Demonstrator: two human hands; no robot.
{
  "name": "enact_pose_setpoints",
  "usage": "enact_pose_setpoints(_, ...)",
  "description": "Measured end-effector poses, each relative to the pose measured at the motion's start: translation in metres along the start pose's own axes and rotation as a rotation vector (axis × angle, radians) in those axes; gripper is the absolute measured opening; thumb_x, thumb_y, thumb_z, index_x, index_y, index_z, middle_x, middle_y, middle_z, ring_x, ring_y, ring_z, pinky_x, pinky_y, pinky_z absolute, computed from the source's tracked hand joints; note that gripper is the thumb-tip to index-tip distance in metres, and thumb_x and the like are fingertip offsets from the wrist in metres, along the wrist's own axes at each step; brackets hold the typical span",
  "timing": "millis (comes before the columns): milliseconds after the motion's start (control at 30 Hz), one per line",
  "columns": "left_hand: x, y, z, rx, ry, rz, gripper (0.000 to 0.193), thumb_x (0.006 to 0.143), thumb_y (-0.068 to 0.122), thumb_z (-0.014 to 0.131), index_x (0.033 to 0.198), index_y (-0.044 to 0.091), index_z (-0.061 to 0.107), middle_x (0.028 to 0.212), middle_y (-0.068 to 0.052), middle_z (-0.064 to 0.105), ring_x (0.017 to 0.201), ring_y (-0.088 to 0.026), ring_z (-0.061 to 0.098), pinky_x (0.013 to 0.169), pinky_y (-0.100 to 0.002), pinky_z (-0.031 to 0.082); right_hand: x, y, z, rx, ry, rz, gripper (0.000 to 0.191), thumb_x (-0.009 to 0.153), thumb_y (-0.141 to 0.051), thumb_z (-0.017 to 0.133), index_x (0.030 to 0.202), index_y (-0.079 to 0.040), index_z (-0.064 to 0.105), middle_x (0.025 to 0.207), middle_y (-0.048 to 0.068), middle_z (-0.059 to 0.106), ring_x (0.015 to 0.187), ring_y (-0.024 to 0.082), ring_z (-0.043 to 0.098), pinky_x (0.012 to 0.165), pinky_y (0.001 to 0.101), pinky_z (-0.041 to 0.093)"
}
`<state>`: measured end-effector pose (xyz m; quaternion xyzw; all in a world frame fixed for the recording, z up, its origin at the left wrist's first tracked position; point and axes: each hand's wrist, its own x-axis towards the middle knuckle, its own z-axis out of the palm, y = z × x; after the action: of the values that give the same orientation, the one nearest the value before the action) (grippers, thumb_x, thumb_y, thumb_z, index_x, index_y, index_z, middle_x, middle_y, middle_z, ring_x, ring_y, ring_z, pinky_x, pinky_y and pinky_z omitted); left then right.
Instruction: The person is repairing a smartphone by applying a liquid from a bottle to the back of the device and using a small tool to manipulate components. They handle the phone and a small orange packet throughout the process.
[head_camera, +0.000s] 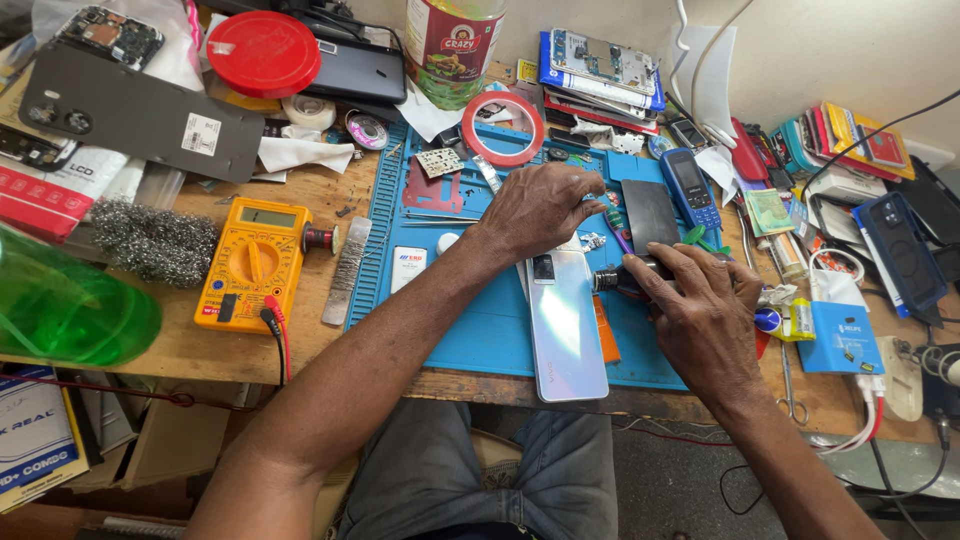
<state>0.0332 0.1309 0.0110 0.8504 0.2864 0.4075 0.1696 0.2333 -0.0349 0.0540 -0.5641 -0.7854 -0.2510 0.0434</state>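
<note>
A white phone (566, 325) lies back-up on the blue mat (480, 330), long axis running away from the body, between both hands. A small dark tool (618, 281) at its top right corner is pinched in the right hand (700, 320), the nearer one. The left hand (538, 207) is curled over small parts beyond the phone; its grip cannot be told.

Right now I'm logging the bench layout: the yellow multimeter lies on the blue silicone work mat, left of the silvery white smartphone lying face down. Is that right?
Not quite. The head view shows the yellow multimeter on the bare wooden bench top, just off the blue silicone work mat. It does lie left of the face-down silvery white smartphone.

Yellow multimeter's grey screen (267, 217), left
</note>
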Motion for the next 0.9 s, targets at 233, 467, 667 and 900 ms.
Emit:
enact_pose_setpoints(233, -0.0004, -0.0004, -0.0001, 0.007, 0.001, 0.012, 0.028, 0.093, 0.035, 0.071, 0.105, 0.011, 0.074, 0.087, -0.01, 0.075, 0.085, -0.029, 0.073, 0.072, -0.045, 0.058, 0.0003, -0.0007, -0.0021, 0.008, 0.002, 0.0, 0.058, 0.085, -0.01, 0.076, 0.138, -0.032, 0.067, 0.138, -0.001, 0.066, 0.13, 0.019, 0.057, 0.108, 0.044, 0.033)
enact_pose_setpoints(467, -0.0008, -0.0009, 0.0003, 0.003, 0.0, 0.011, 0.027, 0.092, 0.034, 0.071, 0.105, 0.011, 0.074, 0.086, -0.01, 0.075, 0.084, -0.029, 0.074, 0.071, -0.045, 0.058, 0.0005, -0.0013, -0.0035, 0.022, 0.021, 0.003, 0.056, 0.086, -0.012, 0.076, 0.137, -0.031, 0.068, 0.137, -0.001, 0.066, 0.131, 0.019, 0.057, 0.109, 0.0447, 0.033)
enact_pose_setpoints(667, -0.0006, -0.0007, 0.0003, 0.013, -0.031, -0.01, 0.027, 0.093, 0.034, 0.071, 0.106, 0.01, 0.074, 0.084, -0.01, 0.074, 0.082, -0.028, 0.074, 0.069, -0.045, 0.058, -0.0004, 0.0, -0.0033, 0.021, 0.016, 0.0, 0.054, 0.086, -0.015, 0.077, 0.136, -0.032, 0.068, 0.137, 0.0, 0.066, 0.13, 0.02, 0.057, 0.107, 0.0444, 0.033)
enact_pose_setpoints(900, 0.0, -0.0011, 0.0012, 0.006, -0.029, -0.007, 0.028, 0.092, 0.035, 0.071, 0.106, 0.011, 0.074, 0.085, -0.01, 0.075, 0.082, -0.028, 0.074, 0.068, -0.044, 0.059, -0.0011, 0.0014, -0.0002, 0.015, 0.007, 0.009, 0.055, 0.087, -0.013, 0.076, 0.137, -0.032, 0.068, 0.137, -0.001, 0.066, 0.131, 0.019, 0.057, 0.109, 0.0433, 0.033)
